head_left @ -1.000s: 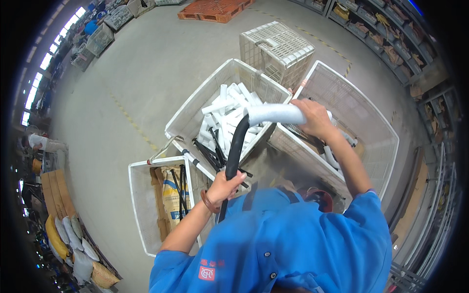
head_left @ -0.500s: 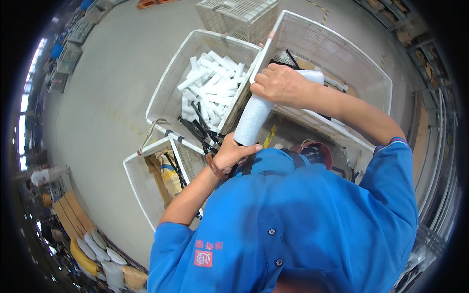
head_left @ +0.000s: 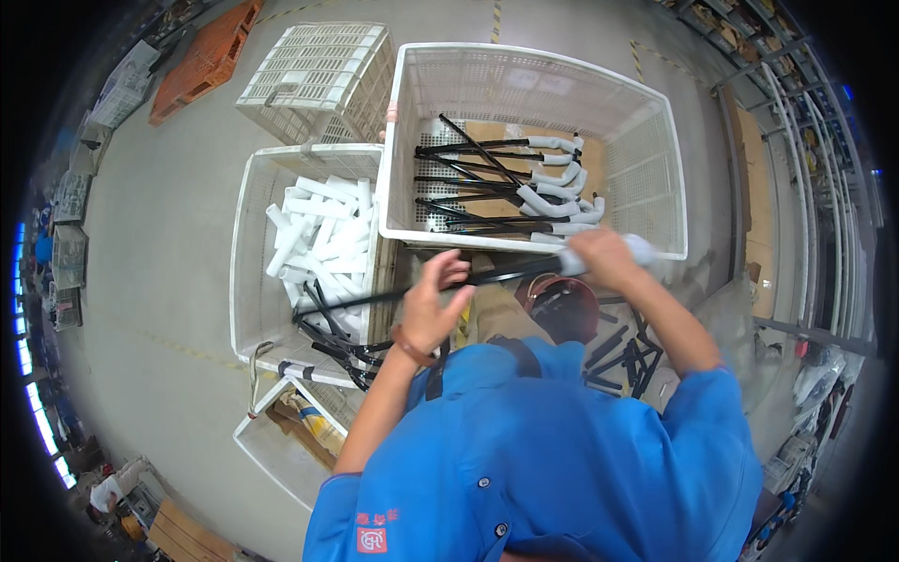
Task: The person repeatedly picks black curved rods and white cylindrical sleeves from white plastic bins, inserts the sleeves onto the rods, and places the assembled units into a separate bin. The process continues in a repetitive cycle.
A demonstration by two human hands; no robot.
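Observation:
My right hand (head_left: 604,260) is closed around the white foam sleeve (head_left: 640,249) at one end of a long black tube (head_left: 510,273). The tube slants down to the left across my front, over the edge of a crate of foam sleeves. Along its middle, my left hand (head_left: 433,304) has its fingers apart and curved, with the tube passing behind it; it does not appear to grip. Loose white foam sleeves (head_left: 323,225) fill the left crate (head_left: 239,281). Inside the larger white crate (head_left: 676,187) lie several black tubes (head_left: 468,183) with white foam on their bent ends.
A bundle of bare black tubes (head_left: 342,348) rests at the left crate's near corner. Below the larger crate stands a red bucket (head_left: 588,314), with short black pieces (head_left: 618,361) beside it. Another white crate (head_left: 318,70) stands behind, and an orange pallet (head_left: 206,58) lies farther left.
The foam-covered end has swung to the right with my right hand, and the tube now lies nearly level. My left hand has come off the foam and opened. The view has shifted.

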